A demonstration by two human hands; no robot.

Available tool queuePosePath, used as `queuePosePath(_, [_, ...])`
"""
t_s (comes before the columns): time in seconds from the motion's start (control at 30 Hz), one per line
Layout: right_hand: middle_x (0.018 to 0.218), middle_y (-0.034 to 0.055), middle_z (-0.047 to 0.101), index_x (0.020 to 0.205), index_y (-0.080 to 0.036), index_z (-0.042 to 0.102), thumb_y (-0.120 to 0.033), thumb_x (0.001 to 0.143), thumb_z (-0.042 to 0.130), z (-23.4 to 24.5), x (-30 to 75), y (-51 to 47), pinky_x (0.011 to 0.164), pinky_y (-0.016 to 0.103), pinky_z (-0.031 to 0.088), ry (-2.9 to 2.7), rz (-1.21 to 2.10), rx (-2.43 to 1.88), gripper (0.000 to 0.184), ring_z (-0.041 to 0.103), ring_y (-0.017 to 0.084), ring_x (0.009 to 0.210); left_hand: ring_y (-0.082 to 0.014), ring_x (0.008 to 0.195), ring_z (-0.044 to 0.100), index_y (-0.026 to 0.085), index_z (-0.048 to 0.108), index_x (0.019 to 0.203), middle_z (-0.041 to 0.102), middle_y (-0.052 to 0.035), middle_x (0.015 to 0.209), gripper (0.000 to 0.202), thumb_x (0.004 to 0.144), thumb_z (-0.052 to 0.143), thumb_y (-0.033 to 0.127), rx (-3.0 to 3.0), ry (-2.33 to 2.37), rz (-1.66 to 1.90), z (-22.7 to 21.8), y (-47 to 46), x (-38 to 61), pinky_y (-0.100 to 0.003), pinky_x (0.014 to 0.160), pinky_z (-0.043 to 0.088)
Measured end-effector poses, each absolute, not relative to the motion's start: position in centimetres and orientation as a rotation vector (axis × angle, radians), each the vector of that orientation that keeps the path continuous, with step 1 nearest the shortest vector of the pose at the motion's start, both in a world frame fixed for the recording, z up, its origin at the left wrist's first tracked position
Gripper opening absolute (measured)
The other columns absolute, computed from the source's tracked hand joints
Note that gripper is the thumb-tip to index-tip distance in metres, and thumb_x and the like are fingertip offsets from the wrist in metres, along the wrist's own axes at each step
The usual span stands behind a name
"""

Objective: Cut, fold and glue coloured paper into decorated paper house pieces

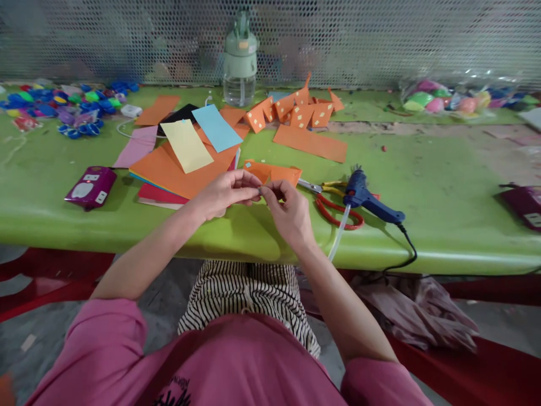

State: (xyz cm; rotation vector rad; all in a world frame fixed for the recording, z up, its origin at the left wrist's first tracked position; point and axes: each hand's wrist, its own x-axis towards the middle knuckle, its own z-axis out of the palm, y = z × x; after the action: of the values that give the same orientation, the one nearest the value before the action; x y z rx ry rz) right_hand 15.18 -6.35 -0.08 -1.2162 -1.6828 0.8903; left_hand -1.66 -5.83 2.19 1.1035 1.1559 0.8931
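Observation:
My left hand and my right hand meet fingertip to fingertip above the front edge of the green table. Both pinch something very small between them; I cannot make out what it is. Just behind the fingers lies a folded orange paper piece. To the left is a stack of coloured paper sheets, with a yellow sheet and a light blue sheet on top. Red-handled scissors and a blue glue gun lie right of my right hand.
Several orange paper shapes with white squares and a flat orange strip lie further back. A green water bottle stands by the mesh wall. Coloured plastic pieces sit far left, a bag of colourful items far right, purple boxes at both sides.

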Motion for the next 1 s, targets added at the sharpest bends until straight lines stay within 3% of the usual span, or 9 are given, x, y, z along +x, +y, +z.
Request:
queuePosePath(0.17, [0.072,-0.001,0.061,0.085,-0.021,0.062,-0.048,0.09,0.065,-0.6,15.8,-6.1,0.054,0.023,0.042,-1.532,1.098,-1.195,0.027,0.051,0.01,0.063,-0.0089,0.076,0.066,0.016,0.061,0.092,0.068,0.001,0.081,0.017,0.08,0.074,0.016,1.228,1.108,0.962,1.1,-5.3,-1.0,-0.022,0.068,0.053])
queuePosePath(0.37, [0.068,-0.0037,0.052,0.08,-0.022,0.058,-0.063,0.079,0.073,-0.8,16.5,-6.0,0.043,0.02,0.037,-1.328,1.338,-1.136,0.044,0.043,0.008,0.055,-0.0093,0.077,0.066,0.016,0.063,0.093,0.068,0.0004,0.082,0.014,0.081,0.071,0.015,1.272,1.081,0.973,1.1,-5.3,-0.7,-0.023,0.071,0.054])
queuePosePath(0.57, [0.067,-0.0044,0.051,0.078,-0.022,0.057,-0.064,0.079,0.072,-0.7,17.1,-6.0,0.043,0.02,0.035,-1.323,1.321,-1.147,0.044,0.041,0.007,0.053,-0.0079,0.069,0.065,0.016,0.063,0.088,0.067,0.0006,0.077,0.004,0.088,0.061,0.012,1.211,1.165,0.887,1.7,-5.1,0.0,-0.024,0.072,0.055])
queuePosePath(0.73, [0.065,-0.0042,0.05,0.079,-0.022,0.057,-0.061,0.083,0.069,-0.9,17.6,-6.0,0.045,0.022,0.036,-1.434,1.175,-1.206,0.041,0.041,0.008,0.055,-0.0089,0.069,0.067,0.015,0.062,0.084,0.069,0.0005,0.074,0.006,0.088,0.067,0.015,1.116,1.094,0.843,1.5,-4.8,0.7,-0.026,0.073,0.057])
queuePosePath(1.0, [0.081,0.0008,0.062,0.093,-0.022,0.064,-0.053,0.091,0.062,-0.1,18.2,-6.9,0.045,0.02,0.039,-1.387,1.186,-1.232,0.031,0.052,0.01,0.063,-0.0084,0.065,0.066,0.015,0.062,0.082,0.067,0.0012,0.071,0.01,0.091,0.066,0.015,1.094,1.115,0.836,1.4,-4.5,1.0,-0.025,0.07,0.056])
